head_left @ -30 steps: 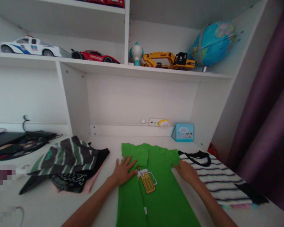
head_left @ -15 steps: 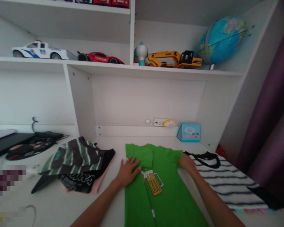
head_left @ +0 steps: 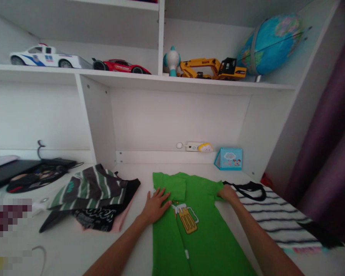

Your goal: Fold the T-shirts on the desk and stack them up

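Note:
A green T-shirt (head_left: 201,237) with a beer-mug print lies flat on the white desk (head_left: 132,241), its left side folded in. My left hand (head_left: 156,205) lies flat with fingers spread on the shirt's folded left edge near the shoulder. My right hand (head_left: 227,193) is closed on the shirt's right sleeve at its outer edge, beside a black-and-white striped garment (head_left: 278,214).
A heap of striped and dark clothes (head_left: 92,205) lies left of the shirt. A small blue box (head_left: 230,158) and a power strip (head_left: 194,147) stand at the back wall. Toy cars (head_left: 47,57), an excavator (head_left: 212,69) and a globe (head_left: 268,44) sit on the shelf above. A purple curtain (head_left: 330,153) hangs at right.
My right hand has moved up and back along the shirt's right edge to the sleeve and closed on it. My left hand has stayed flat on the shirt.

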Motion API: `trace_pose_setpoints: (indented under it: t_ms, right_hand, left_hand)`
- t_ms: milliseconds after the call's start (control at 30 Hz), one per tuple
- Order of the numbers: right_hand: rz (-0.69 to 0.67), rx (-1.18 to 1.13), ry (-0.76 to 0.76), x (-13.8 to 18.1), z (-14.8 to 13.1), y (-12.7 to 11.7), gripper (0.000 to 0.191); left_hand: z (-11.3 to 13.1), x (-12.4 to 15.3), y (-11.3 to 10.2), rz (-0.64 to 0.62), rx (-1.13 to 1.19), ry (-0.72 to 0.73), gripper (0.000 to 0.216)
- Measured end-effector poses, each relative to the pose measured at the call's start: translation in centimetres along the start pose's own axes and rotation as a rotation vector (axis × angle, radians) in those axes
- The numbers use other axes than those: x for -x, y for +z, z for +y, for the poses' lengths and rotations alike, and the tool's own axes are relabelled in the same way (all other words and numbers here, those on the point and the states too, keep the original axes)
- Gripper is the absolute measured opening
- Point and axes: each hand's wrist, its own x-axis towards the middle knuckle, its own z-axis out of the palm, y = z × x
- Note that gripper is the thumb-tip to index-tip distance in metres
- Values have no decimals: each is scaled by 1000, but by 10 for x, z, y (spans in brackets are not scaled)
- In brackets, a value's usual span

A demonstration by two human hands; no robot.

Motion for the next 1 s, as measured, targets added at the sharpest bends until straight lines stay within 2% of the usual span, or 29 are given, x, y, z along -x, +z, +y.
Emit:
trace_pose_setpoints:
  t_ms: [267,367,467,567,700,767,833,900,1000]
  right_hand:
    - [89,-247,-34,-2,-14,-5,22]
    - [198,-282,-39,1,-17,-11,34]
    - [297,-272,-159,7,-33,-23,41]
    - [336,-246,-372,21,-72,-30,39]
    - [287,-199,-652,58,-142,-10,43]
    - [213,-172,-771,82,-171,9,42]
    - [103,-140,-889,104,-188,25,34]
    - [-4,-113,-986,121,-188,28,27]
    - [-58,-105,-1021,136,-153,9,28]
  left_hand:
    - [-1,0,1,-4,-24,1,55]
    - [-1,0,1,3,-16,0,56]
    - [0,0,0,-7,-18,-7,55]
    - [0,1,0,-12,-17,-6,55]
    - [-1,1,-1,-5,-11,1,54]
    - [-1,1,-1,-14,-13,-1,52]
    - [-1,1,0,-12,-10,5,49]
    - [-1,1,0,6,-3,12,46]
    - [-1,1,0,21,-1,24,43]
